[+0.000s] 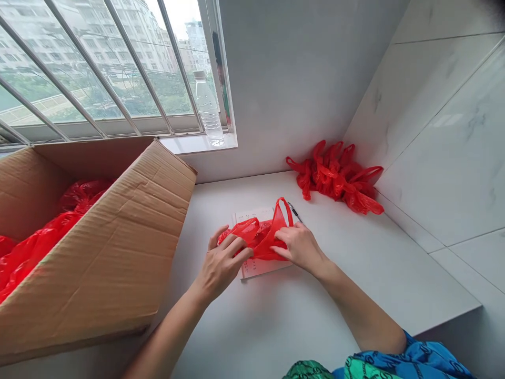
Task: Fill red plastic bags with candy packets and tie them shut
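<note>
A thin red plastic bag (pixel 264 250) with loop handles lies over an open notebook (pixel 262 269) on the white counter. My left hand (pixel 226 255) is closed on the bag's left part, fingers bent over it. On the other side my right hand (pixel 300 246) pinches the bag below its upright right handle. Most of the notebook's page is hidden under the bag. A black pen (pixel 294 212) lies just behind my right hand.
At left a big open cardboard box (pixel 114 252) holds more red bags (pixel 51 247). A pile of red plastic bags (pixel 339 176) sits in the back right corner by the tiled wall. On the sill of the barred window stands a clear water bottle (pixel 209 113). The white counter (pixel 394 273) ends at right.
</note>
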### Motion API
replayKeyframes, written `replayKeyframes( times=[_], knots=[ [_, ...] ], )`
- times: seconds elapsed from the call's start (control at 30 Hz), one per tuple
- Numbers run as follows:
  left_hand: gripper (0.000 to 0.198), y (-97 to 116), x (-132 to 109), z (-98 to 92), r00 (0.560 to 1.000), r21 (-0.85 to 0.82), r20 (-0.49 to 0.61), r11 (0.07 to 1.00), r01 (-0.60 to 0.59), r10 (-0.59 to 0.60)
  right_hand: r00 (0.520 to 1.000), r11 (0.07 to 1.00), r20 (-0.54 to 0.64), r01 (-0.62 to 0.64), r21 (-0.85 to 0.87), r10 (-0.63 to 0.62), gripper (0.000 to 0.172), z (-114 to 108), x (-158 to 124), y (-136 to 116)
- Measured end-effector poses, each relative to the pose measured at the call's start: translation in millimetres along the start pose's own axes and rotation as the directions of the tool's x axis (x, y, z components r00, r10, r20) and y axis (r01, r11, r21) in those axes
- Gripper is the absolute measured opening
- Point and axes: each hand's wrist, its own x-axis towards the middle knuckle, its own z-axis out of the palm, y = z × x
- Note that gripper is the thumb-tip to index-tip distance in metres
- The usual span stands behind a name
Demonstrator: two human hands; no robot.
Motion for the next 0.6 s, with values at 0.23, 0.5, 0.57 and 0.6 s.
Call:
replayKeyframes(
  times=[0.23, 0.5, 0.57, 0.6],
  knots=[
    [0.021, 7, -16, -7.4, 0.998, -0.045, 0.057, 0.999, 0.025, -0.023, 0.991, 0.977, -0.039, -0.133, -0.168, 0.128, 0.084, 5, -6, 1],
    [0.021, 11, -18, -4.1, 0.996, -0.048, -0.009, 0.995, 0.085, -0.085, 0.989, 1.000, -0.143, 0.025, -0.016, -0.027, 0.011, -15, 0, -4],
    [0.022, 13, -16, -2.3, 0.996, -0.053, -0.030, 0.995, 0.088, -0.089, 0.984, 0.984, -0.069, 0.166, 0.070, -0.161, 0.011, -12, 1, -11],
    [0.022, 14, -15, -1.5, 0.995, -0.056, -0.041, 0.995, 0.086, -0.089, 0.981, 0.977, -0.030, 0.194, 0.091, -0.192, 0.010, -8, 1, -14]
  ],
)
